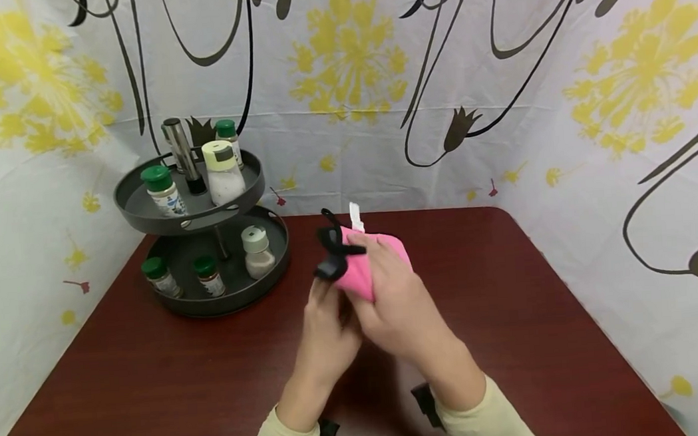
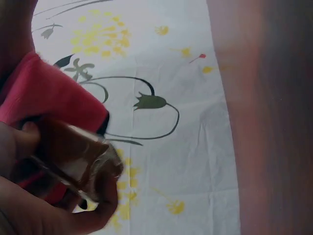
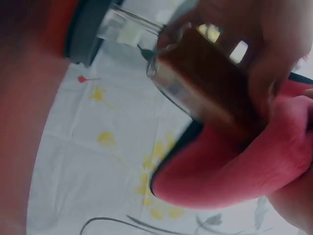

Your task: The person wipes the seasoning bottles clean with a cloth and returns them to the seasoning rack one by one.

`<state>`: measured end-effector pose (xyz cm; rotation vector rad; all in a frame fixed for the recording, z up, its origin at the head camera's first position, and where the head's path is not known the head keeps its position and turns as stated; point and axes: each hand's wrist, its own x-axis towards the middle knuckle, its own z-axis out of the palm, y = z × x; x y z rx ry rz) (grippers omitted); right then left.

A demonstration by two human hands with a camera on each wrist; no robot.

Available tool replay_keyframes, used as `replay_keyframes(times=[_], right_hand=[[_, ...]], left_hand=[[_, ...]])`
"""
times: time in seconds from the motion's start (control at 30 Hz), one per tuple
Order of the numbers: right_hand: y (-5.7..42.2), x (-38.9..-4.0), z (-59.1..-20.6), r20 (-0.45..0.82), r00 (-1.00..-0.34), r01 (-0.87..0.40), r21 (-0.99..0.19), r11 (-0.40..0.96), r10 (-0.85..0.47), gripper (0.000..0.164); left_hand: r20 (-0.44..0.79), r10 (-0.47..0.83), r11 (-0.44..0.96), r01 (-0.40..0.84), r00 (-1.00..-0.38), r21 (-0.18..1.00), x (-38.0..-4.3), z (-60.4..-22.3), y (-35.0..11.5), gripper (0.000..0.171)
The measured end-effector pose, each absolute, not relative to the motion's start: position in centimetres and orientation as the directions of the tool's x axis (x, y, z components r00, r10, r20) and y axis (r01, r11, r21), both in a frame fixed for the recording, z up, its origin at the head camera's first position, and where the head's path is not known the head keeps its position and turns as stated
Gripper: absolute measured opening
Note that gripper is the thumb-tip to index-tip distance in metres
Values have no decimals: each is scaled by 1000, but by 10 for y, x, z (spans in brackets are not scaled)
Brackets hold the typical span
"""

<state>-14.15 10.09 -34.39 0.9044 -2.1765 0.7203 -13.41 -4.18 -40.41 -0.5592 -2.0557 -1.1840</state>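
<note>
My left hand [image 1: 326,339] grips a clear jar [image 2: 73,152] with brown contents, its fingers curled round one end in the left wrist view. Folded over the jar's other end is a pink cloth [image 1: 357,274] with black edging and a white tag [image 1: 355,216]. My right hand [image 1: 402,308] holds this cloth from above. Black pieces [image 1: 329,246] stick out at the cloth's left side; what they are is unclear. In the right wrist view the brown jar [image 3: 205,73] runs into the pink cloth [image 3: 220,181]. Both hands are raised over the table, and the jar is hidden in the head view.
A dark grey two-tier tray [image 1: 216,306] stands at the back left of the brown table [image 1: 479,290]. On it are several jars, such as a green-lidded one [image 1: 164,189], a white shaker [image 1: 224,179] and a silver grinder [image 1: 181,151]. Patterned cloth [image 1: 352,164] hangs behind.
</note>
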Motion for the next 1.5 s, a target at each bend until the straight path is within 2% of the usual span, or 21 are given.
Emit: replay_keyframes(times=[0.1,0.17,0.2,0.27,0.33,0.4,0.5,0.6,0.7,0.77,0.83,0.97,1.0,1.07,1.17,1.27,1.37,1.43,1.5], right_hand=[[103,-146,-338,675,-694,-685,-515,515,-250,23],[101,-145,-343,666,-726,-654,-589,474,-173,20],[98,-143,-347,684,-713,-660,-583,473,-153,21],[92,-138,-356,755,-636,-702,-482,524,-157,30],[86,-133,-359,825,-528,-730,-318,605,-203,36],[83,-130,-356,850,-451,-733,-178,657,-273,40],[85,-131,-343,824,-438,-742,-106,662,-360,39],[92,-135,-330,774,-510,-773,-221,594,-376,34],[97,-135,-329,724,-620,-756,-446,479,-303,34],[96,-133,-335,723,-648,-740,-523,423,-240,39],[91,-131,-342,776,-594,-769,-472,431,-211,41],[81,-123,-348,864,-411,-762,-149,631,-292,46],[80,-121,-346,860,-393,-740,-87,667,-325,48],[82,-119,-340,830,-422,-704,-47,709,-363,46],[88,-122,-329,772,-524,-692,-140,708,-360,38],[95,-126,-322,683,-668,-669,-375,642,-297,33],[98,-127,-327,592,-784,-584,-605,540,-184,28],[96,-126,-334,592,-795,-566,-644,515,-133,32],[91,-124,-342,655,-745,-599,-569,563,-130,39]], left_hand=[[783,13,483,689,-622,540,-133,-398,-40,50],[774,-13,482,674,-633,560,-130,-393,-40,52],[762,-25,485,658,-647,575,-129,-391,-41,51],[720,-40,492,613,-693,618,-125,-389,-42,48],[662,-39,492,563,-748,664,-122,-389,-43,49],[616,-19,494,528,-788,691,-120,-390,-44,46],[585,17,487,517,-811,704,-118,-390,-45,46],[641,32,456,582,-767,673,-119,-388,-46,44],[692,-4,363,644,-722,674,-121,-385,-46,43],[700,-34,297,662,-713,688,-122,-383,-46,41],[686,-60,288,645,-725,708,-122,-382,-46,37],[666,-44,404,596,-744,693,-123,-383,-47,33],[664,-26,428,592,-747,683,-123,-384,-47,29],[662,19,438,601,-750,668,-122,-385,-49,26],[690,62,420,646,-721,637,-123,-386,-49,32],[729,39,380,685,-684,622,-125,-384,-49,39],[733,2,343,689,-680,638,-127,-380,-49,44],[713,-10,334,670,-701,663,-128,-379,-49,43],[698,-22,368,643,-715,671,-128,-379,-48,38]])
